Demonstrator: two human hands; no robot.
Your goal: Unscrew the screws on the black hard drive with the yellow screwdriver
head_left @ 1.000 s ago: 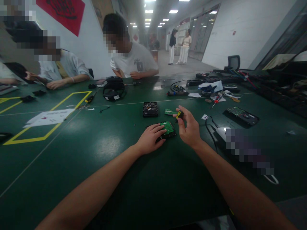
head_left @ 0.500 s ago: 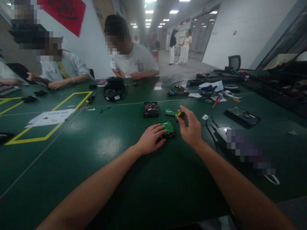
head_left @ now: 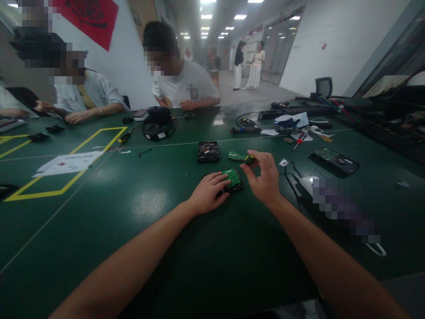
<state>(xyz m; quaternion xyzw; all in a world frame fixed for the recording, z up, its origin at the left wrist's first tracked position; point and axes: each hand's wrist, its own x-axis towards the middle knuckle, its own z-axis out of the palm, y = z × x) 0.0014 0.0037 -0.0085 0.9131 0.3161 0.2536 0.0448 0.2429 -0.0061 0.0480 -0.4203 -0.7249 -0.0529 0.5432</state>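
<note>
My left hand [head_left: 209, 192] lies flat, fingers stretched, on a black hard drive with a green circuit board [head_left: 233, 178] on the green table [head_left: 139, 212]. Just right of it, my right hand [head_left: 264, 176] pinches a small screwdriver with a yellow and black handle [head_left: 249, 160], held above the drive's far right corner. A loose green circuit board [head_left: 236, 156] lies just beyond the tool. Another black hard drive [head_left: 208, 151] sits further back.
A third drive with a green board [head_left: 334, 160] and a black cable [head_left: 292, 177] lie to the right. Black headgear [head_left: 158, 123], tools and papers [head_left: 68, 162] are further off. Other people sit across the table at the left; two stand in the corridor.
My right hand has turned slightly, and the screwdriver handle now sits a little lower and tilted in my fingertips. My left hand has stayed on the drive.
</note>
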